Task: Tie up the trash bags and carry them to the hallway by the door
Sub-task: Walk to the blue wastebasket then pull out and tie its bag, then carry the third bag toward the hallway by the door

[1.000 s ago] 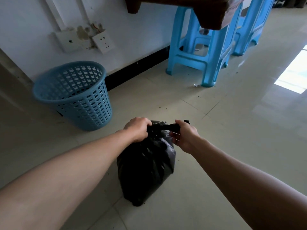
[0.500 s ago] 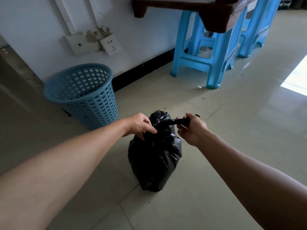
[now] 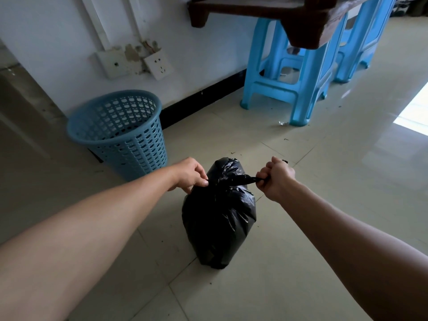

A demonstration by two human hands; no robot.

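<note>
A full black trash bag [image 3: 220, 221] stands on the tiled floor in the middle of the head view. Its gathered top is drawn out sideways into two twisted ends. My left hand [image 3: 188, 174] pinches the left end close to the bag's neck. My right hand [image 3: 276, 178] grips the right end in a fist, with the twisted black strip taut between that fist and the neck. A loose fold of plastic sticks up behind the neck.
A blue perforated plastic waste basket [image 3: 120, 133], with no bag in it, stands left of the bag by the white wall. Blue plastic stools [image 3: 298, 72] stand under a dark wooden table [image 3: 298, 22] at the back right. Small bits of litter lie on the floor tiles.
My hands have drawn apart, pulling the bag's two ends out to the sides. The strip on the right is now taut. The view has shifted so the bag sits further right.
</note>
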